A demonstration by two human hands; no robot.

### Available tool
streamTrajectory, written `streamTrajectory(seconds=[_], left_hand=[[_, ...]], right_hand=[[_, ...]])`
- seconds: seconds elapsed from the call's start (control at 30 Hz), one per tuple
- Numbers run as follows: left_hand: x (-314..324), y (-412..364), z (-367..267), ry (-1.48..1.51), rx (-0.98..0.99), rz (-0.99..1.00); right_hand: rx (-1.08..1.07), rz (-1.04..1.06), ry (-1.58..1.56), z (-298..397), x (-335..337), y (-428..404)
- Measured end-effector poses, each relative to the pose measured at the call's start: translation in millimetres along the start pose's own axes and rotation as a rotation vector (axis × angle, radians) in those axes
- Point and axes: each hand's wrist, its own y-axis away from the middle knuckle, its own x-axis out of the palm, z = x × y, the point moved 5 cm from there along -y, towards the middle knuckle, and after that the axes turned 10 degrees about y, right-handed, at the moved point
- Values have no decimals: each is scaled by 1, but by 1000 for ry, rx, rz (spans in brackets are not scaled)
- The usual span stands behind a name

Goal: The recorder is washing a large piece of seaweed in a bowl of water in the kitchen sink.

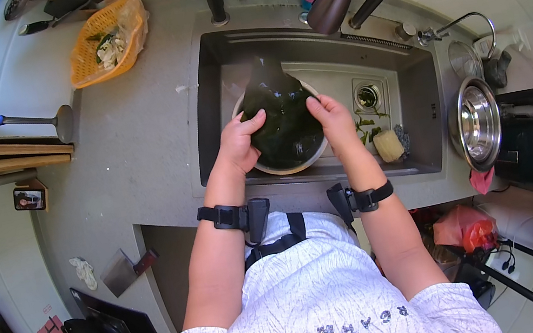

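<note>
A wide sheet of dark green kelp (282, 105) is stretched between my two hands over a round metal bowl (294, 169), whose rim shows around it in the sink. My left hand (241, 139) grips the sheet's left edge, thumb on top. Its right edge is pinched between the thumb and fingers of my right hand (333, 117). The far end of the sheet narrows and lies towards the back of the sink basin (412, 114). What the bowl holds beneath the sheet is hidden.
A faucet (334, 4) arches over the sink's back edge. Green scraps, a sponge (389, 146) and a scouring pad lie right of the bowl. Steel bowls (475, 124) stand at the right, an orange basket (88, 64) at the back left. A cleaver (118, 273) lies on the left counter.
</note>
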Motion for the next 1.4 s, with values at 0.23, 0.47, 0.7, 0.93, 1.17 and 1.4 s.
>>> streamTrajectory(seconds=[0.23,0.47,0.7,0.93,1.17,1.4], left_hand=[[4,7,-10,47,52,29],[-4,5,-12,101,26,44],[-6,5,-13,130,14,35],[0,4,-12,81,9,-5],[-4,3,-15,92,33,12],[2,6,-12,112,16,26]], right_hand=[[149,-71,-81,10,-25,0],[142,-147,195,-12,-42,-7],[14,-32,791,-16,-33,-5],[-91,123,355,15,7,5],[44,171,48,21,-2,11],[181,115,-179,29,3,22]])
